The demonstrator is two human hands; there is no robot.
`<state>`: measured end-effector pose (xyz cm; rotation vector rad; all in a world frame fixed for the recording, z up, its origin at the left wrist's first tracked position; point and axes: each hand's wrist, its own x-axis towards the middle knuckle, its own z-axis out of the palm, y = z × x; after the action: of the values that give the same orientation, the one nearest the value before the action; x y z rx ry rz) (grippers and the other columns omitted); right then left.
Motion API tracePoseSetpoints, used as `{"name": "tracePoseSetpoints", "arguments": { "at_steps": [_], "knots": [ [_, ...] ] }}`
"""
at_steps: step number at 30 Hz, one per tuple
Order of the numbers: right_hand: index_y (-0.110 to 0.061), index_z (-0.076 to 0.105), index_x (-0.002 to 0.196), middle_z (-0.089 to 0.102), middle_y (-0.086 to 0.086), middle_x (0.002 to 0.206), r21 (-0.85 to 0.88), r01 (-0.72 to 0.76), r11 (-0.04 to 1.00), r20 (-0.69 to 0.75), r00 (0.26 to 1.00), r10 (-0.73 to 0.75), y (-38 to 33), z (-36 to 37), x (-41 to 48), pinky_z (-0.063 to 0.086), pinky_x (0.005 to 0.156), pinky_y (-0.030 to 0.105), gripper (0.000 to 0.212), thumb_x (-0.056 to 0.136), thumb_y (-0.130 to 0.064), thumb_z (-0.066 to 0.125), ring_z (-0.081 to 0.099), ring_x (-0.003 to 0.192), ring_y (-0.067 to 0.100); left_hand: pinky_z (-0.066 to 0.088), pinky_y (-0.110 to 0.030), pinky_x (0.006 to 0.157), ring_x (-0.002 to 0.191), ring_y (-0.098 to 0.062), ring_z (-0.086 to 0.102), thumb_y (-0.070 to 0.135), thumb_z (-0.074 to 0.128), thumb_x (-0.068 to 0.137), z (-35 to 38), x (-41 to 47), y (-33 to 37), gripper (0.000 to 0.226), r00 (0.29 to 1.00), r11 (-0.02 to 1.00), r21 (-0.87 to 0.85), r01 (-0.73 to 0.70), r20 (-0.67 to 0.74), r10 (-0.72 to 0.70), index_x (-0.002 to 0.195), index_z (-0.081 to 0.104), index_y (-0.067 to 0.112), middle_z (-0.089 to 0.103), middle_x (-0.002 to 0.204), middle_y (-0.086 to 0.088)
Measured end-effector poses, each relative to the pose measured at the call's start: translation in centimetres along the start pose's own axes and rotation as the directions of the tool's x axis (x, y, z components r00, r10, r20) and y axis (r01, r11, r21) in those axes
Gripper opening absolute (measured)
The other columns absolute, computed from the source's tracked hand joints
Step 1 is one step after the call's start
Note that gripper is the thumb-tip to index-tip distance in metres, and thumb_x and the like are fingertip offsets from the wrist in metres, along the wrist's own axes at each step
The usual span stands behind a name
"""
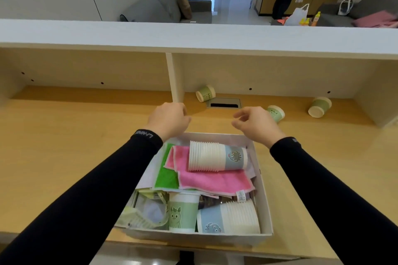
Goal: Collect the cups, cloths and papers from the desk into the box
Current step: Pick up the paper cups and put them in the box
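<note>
A white box point(264, 185) sits on the wooden desk point(64, 146) near its front edge. Inside lie a pink cloth point(211, 180), a green cloth point(167, 176), papers, two stacks of blue-banded cups point(217, 156) point(228, 217) and a green cup point(183, 213). Three green cups lie tipped on the desk: one by the divider point(205, 93), one point(276, 113) just behind my right hand, one at the far right point(319, 106). My left hand point(169, 119) hovers beyond the box, fingers curled, holding nothing visible. My right hand point(255, 123) hangs loosely curled and empty.
A white shelf point(193, 36) runs above the desk, with an upright divider point(175, 79) just beyond my left hand. A cable slot point(224, 104) is set in the desk between my hands. Sofas, bags and a standing person are in the room behind.
</note>
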<state>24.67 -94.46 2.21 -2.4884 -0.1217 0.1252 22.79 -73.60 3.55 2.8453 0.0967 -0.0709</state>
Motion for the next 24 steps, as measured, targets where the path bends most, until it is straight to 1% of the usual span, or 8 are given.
{"name": "tracePoseSetpoints", "arguments": {
  "at_steps": [4, 7, 12, 15, 17, 19, 22, 24],
  "knots": [
    [-0.014, 0.062, 0.114, 0.063, 0.004, 0.103, 0.091, -0.034, 0.995, 0.021, 0.999, 0.033, -0.1, 0.8, 3.5, 0.047, 0.079, 0.028, 0.027, 0.089, -0.024, 0.058, 0.06, 0.095, 0.02, 0.044, -0.029, 0.081, 0.096, -0.018, 0.056, 0.025, 0.052, 0.093, 0.4, 3.2, -1.3, 0.026, 0.996, 0.956, -0.287, 0.063, 0.078, -0.042, 0.11, 0.066, 0.013, 0.066, 0.115, -0.006],
    [-0.014, 0.06, 0.119, 0.062, 0.005, 0.11, 0.177, -0.085, 0.981, 0.068, 0.995, 0.074, 0.2, 2.1, 6.9, 0.049, 0.081, 0.03, 0.029, 0.09, -0.017, 0.055, 0.059, 0.096, 0.02, 0.043, -0.029, 0.079, 0.093, -0.019, 0.052, 0.02, 0.052, 0.093, 1.4, 6.5, -1.7, 0.026, 0.985, 0.884, -0.452, 0.12, 0.162, -0.051, 0.116, 0.063, 0.012, 0.061, 0.118, -0.007],
    [-0.012, 0.052, 0.128, 0.057, 0.008, 0.124, 0.316, -0.219, 0.923, 0.145, 0.973, 0.181, 0.6, 4.3, 14.0, 0.05, 0.085, 0.031, 0.037, 0.091, -0.005, 0.047, 0.056, 0.1, 0.02, 0.049, -0.03, 0.079, 0.105, -0.025, 0.056, 0.013, 0.05, 0.094, 3.8, 13.2, -1.4, 0.038, 0.94, 0.735, -0.609, 0.297, 0.322, -0.113, 0.132, 0.049, 0.012, 0.054, 0.127, -0.009],
    [-0.012, 0.047, 0.134, 0.052, 0.008, 0.134, 0.314, -0.27, 0.91, 0.16, 0.96, 0.23, 1.1, 6.1, 18.4, 0.048, 0.099, 0.037, 0.047, 0.09, 0.0, 0.039, 0.053, 0.114, 0.024, 0.047, -0.036, 0.095, 0.122, -0.03, 0.052, 0.008, 0.047, 0.094, 6.3, 17.6, -1.6, 0.047, 0.903, 0.676, -0.618, 0.401, 0.391, -0.178, 0.14, 0.04, 0.011, 0.05, 0.137, -0.012],
    [-0.013, 0.042, 0.139, 0.048, 0.009, 0.14, 0.287, -0.287, 0.914, 0.17, 0.954, 0.247, 1.5, 7.2, 21.0, 0.05, 0.093, 0.034, 0.052, 0.089, -0.001, 0.038, 0.056, 0.108, 0.024, 0.045, -0.036, 0.096, 0.118, -0.027, 0.052, 0.008, 0.047, 0.093, 8.0, 20.5, -1.9, 0.046, 0.885, 0.613, -0.651, 0.448, 0.423, -0.197, 0.139, 0.042, 0.008, 0.053, 0.131, -0.011],
    [-0.019, 0.035, 0.143, 0.043, 0.008, 0.144, 0.307, -0.291, 0.906, 0.176, 0.953, 0.247, 1.8, 8.0, 23.2, 0.051, 0.074, 0.024, 0.057, 0.089, 0.001, 0.037, 0.058, 0.094, 0.02, 0.045, -0.03, 0.08, 0.102, -0.022, 0.053, 0.009, 0.046, 0.093, 9.2, 22.9, -2.0, 0.038, 0.872, 0.532, -0.7, 0.476, 0.452, -0.187, 0.131, 0.049, 0.006, 0.056, 0.116, -0.008],
    [-0.023, 0.025, 0.148, 0.033, 0.005, 0.152, 0.395, -0.326, 0.859, 0.202, 0.943, 0.265, 2.4, 9.2, 25.8, 0.041, 0.09, 0.022, 0.068, 0.088, 0.008, 0.037, 0.045, 0.13, 0.025, 0.042, -0.029, 0.083, 0.097, -0.02, 0.051, 0.012, 0.042, 0.097, 10.6, 25.5, -1.7, 0.025, 0.859, 0.41, -0.76, 0.505, 0.487, -0.155, 0.12, 0.052, 0.015, 0.056, 0.108, -0.005],
    [-0.02, 0.019, 0.15, 0.027, 0.005, 0.155, 0.428, -0.346, 0.835, 0.231, 0.935, 0.27, 2.9, 10.1, 27.0, 0.033, 0.095, 0.022, 0.07, 0.089, 0.007, 0.039, 0.032, 0.14, 0.023, 0.044, -0.031, 0.089, 0.099, -0.021, 0.052, 0.011, 0.04, 0.098, 11.3, 26.6, -1.5, 0.021, 0.863, 0.371, -0.782, 0.502, 0.482, -0.151, 0.112, 0.051, 0.023, 0.056, 0.11, -0.006]
  ]
}}
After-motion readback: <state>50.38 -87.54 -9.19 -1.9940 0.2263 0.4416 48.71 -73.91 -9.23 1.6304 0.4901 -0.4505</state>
